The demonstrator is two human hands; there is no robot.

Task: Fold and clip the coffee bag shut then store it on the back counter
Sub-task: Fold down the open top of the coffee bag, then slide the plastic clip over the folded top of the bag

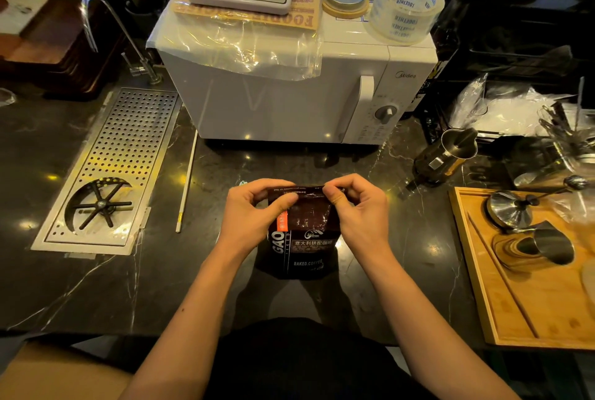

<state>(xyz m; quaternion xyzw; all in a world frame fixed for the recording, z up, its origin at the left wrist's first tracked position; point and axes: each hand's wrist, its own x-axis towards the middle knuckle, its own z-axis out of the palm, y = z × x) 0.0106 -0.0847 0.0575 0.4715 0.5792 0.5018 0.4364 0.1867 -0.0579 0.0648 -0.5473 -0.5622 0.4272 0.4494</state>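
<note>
Both hands — left hand (254, 212), right hand (357, 209) — pinch the folded top of the upright coffee bag (302, 238) on the counter (96, 287)

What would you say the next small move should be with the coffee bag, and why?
Probably roll the top edge down one more turn and crease it flat. Both the left hand and the right hand pinch the top of the coffee bag, which stands upright on the dark counter; its top looks only partly folded, and no clip is clearly visible yet.
</note>
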